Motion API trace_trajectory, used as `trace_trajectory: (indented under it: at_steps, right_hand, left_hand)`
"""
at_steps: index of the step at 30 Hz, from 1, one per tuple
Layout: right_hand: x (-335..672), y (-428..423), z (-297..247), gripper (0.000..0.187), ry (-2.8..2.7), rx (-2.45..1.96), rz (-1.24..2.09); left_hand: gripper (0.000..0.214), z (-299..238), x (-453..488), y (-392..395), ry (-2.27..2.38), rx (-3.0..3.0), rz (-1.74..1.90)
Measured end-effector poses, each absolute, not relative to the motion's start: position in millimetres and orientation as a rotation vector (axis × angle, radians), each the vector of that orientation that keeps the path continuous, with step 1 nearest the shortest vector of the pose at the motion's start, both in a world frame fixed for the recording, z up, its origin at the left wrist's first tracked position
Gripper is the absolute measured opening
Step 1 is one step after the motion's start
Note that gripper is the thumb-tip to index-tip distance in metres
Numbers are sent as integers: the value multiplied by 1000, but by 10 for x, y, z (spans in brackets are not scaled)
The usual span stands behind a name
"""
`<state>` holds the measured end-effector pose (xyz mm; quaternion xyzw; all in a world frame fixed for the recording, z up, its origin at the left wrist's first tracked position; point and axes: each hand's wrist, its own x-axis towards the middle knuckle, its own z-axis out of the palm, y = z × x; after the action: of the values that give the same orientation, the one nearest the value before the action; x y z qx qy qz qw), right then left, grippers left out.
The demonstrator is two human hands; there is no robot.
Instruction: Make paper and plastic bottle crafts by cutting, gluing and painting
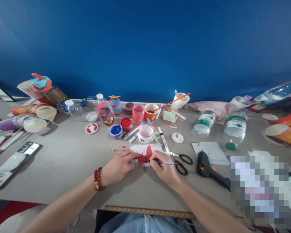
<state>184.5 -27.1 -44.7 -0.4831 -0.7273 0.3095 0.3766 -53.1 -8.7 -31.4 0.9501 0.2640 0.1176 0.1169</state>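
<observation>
Head view: the left hand point(118, 165) grasps a small red paper piece point(143, 158) between thumb and fingers, over a white paper sheet point(157, 147). At three o'clock, the right hand point(163, 168) grips a slim clear-barrelled pen point(168, 162), its tip at the red piece. At six o'clock, grey counter point(140, 191) surface runs to the front edge; at twelve, a red-rimmed white jar point(145, 134) stands near. Black-handled metal scissors point(185, 159) lie just beside the right hand. Two o'clock: a clear plastic bottle point(205, 123), its green-and-white label too blurred to read.
</observation>
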Motion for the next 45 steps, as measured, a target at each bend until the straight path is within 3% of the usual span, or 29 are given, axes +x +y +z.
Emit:
trace_trajectory:
  at_steps: [45]
  right_hand:
    - [1852,-263,-439,20,-1839,-1248,772]
  left_hand:
    - [36,-335,-535,-74,766,2790,337]
